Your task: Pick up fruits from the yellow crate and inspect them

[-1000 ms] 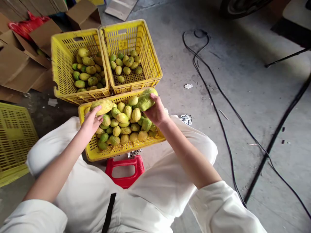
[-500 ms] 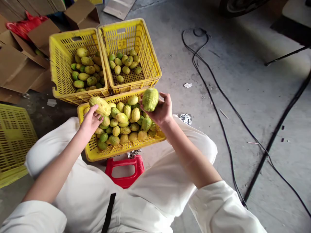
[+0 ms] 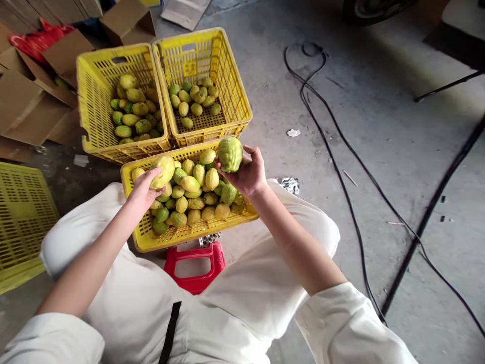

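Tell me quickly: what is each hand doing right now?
Left hand: closed on a yellowish fruit over the near crate.
Right hand: closed on a green fruit, lifted above it.

No legible text, label or number on anything in view
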`<state>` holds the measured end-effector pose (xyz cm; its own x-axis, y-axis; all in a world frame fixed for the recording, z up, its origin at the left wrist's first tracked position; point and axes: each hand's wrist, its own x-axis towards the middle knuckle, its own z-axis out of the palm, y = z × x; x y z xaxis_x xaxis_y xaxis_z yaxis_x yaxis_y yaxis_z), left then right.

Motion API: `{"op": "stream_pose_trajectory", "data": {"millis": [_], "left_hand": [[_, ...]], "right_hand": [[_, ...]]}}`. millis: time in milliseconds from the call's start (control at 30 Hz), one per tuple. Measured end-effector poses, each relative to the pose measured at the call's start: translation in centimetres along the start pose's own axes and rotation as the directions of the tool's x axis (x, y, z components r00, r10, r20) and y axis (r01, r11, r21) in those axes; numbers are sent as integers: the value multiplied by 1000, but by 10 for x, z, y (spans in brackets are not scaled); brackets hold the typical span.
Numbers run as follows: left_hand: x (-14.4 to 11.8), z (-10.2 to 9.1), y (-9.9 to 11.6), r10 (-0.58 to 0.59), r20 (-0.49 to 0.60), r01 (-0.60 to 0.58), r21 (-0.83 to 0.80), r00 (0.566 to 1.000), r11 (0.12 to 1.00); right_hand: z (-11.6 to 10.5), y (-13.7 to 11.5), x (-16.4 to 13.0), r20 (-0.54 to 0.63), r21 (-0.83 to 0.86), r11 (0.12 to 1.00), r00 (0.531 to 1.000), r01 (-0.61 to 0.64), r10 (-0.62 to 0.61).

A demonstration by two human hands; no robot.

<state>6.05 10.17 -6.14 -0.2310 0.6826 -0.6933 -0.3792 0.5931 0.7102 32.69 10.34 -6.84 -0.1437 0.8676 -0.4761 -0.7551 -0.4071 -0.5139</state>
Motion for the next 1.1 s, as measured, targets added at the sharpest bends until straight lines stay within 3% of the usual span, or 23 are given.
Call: {"op": "stream_pose_trajectory", "data": {"millis": [300, 500, 633, 767, 1100], "left_hand": [[7, -2, 1, 52, -37, -53, -35, 998, 998], [9, -6, -2, 58, 56, -54, -78, 997, 995], [5, -6, -3, 59, 89, -55, -41, 994, 998], [2, -2, -5, 23, 71, -25, 34, 997, 999], [1, 4, -2, -26, -9, 27, 19, 1000, 999]], "right_hand": [[3, 3, -1, 25, -124, 991, 998, 55, -52], [8, 1, -5, -19, -41, 998, 999, -50, 49], [11, 4, -6, -55, -19, 998, 997, -56, 55], [14, 10, -7, -116, -78, 997, 993, -1, -8], [21, 7, -9, -83, 5, 991, 987, -135, 135]]}}
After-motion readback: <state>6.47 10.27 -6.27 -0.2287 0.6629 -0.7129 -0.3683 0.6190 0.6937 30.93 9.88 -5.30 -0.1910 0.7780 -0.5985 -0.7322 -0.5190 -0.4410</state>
